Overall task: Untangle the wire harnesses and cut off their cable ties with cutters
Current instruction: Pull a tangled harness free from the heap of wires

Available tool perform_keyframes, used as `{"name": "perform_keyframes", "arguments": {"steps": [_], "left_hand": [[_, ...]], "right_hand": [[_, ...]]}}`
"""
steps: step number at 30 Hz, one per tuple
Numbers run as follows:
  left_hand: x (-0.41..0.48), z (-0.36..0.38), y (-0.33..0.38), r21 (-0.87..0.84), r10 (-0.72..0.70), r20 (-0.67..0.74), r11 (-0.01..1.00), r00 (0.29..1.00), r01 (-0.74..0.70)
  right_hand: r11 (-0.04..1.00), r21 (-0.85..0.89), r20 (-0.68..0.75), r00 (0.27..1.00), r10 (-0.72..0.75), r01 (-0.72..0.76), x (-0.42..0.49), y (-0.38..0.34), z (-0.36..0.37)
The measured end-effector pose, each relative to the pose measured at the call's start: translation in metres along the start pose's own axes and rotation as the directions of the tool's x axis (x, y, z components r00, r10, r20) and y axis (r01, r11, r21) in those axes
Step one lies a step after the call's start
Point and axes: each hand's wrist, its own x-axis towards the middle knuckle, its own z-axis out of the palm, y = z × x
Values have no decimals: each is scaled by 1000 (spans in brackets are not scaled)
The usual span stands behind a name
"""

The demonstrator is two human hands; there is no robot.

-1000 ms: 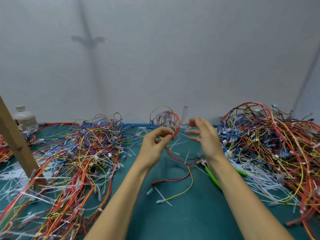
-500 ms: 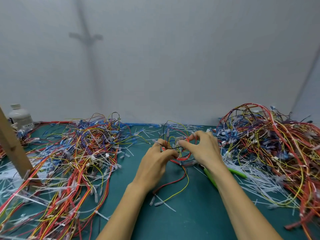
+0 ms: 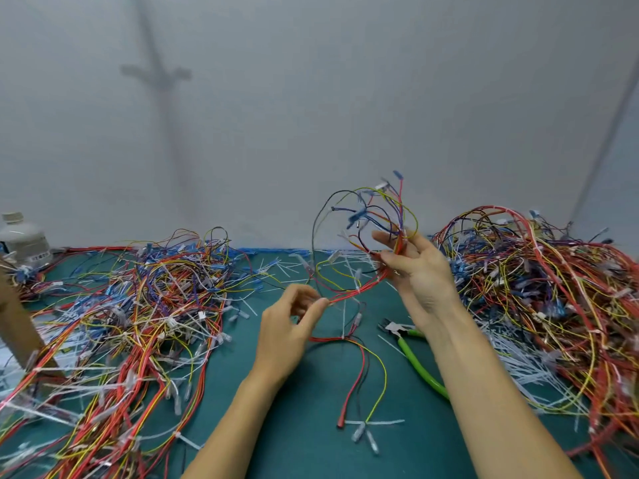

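Wire harness held off the mat between both hands; cutters lying unused.

The left hand has its fingers curled and pinches the red strands of the harness between thumb and forefinger. The right hand, raised higher, grips the bundle with its thumb against partly bent fingers, the other fingers loosely spread. Above the right hand the wires fan out in a loop with blue connectors. The harness's red, black and yellow tails hang down and rest on the green mat. The green-handled cutters lie on the mat just beside the right forearm, touched by neither hand. A tangled pile of harnesses lies to the left and another pile to the right, with white cut cable ties scattered at its near edge. A plastic bottle stands far left.
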Motion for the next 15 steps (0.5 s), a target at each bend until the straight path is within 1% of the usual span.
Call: {"name": "perform_keyframes", "arguments": {"steps": [2,4,7,9,10,11,12,13,14,15], "left_hand": [[1,-2,-1,-13,-76,63,997,995,77],[4,-4,1,-62,-162,168,983,972,175],[8,-12,4,-186,-240,374,927,896,327],[7,-18,6,-201,-270,489,890,830,408],[7,-21,7,-188,-288,519,880,805,436],[8,-24,8,-175,-311,515,874,799,453],[10,-27,10,-184,-337,470,867,816,464],[13,-28,11,-209,-372,362,861,855,463],[16,-30,12,-247,-400,197,863,895,440],[20,-33,15,-272,-398,-1,883,917,383]], "right_hand": [[998,61,19,1000,0,-1,-1,1,2],[994,113,35,999,-5,1,-2,2,4],[975,224,86,996,-20,0,-3,0,4],[962,273,115,993,-28,-5,-3,-2,6],[958,286,126,991,-36,-2,-3,-2,7],[956,295,135,990,-46,4,-3,-2,8],[954,299,140,989,-56,11,-3,-3,9],[954,298,142,988,-63,18,-2,-3,10],[956,291,142,988,-68,24,-2,-3,11],[962,271,142,987,-76,35,-2,-2,12]]}}
